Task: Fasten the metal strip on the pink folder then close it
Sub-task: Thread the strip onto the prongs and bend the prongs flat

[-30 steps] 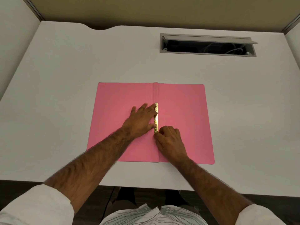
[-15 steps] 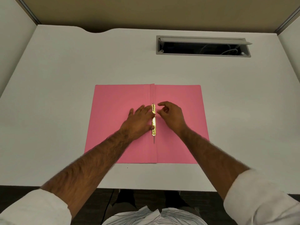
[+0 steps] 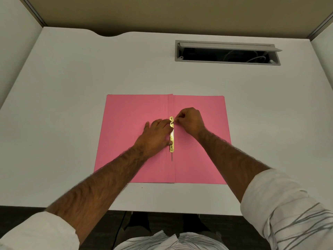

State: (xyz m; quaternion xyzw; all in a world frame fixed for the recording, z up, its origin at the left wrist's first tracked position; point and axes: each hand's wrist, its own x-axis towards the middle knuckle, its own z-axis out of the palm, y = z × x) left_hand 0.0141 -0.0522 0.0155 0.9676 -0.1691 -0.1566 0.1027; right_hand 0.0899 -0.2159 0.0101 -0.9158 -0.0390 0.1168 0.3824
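A pink folder (image 3: pixel 201 159) lies open and flat on the white desk. Along its centre fold runs a gold metal strip (image 3: pixel 171 138), with a thin prong sticking out below its near end. My left hand (image 3: pixel 155 136) rests flat on the left page, its fingertips pressing the strip's left edge. My right hand (image 3: pixel 189 120) is on the right page, its thumb and fingers pinched on a small metal piece at the strip's far end.
The white desk (image 3: pixel 72 105) has a grey cable hatch (image 3: pixel 227 53) standing open at the back right, with cables inside. Partition walls close in the left, right and back. The desk's near edge runs just above my sleeves.
My right hand has moved from the strip's near end up to its far end and pinched there. My left hand has stayed pressed against the strip.
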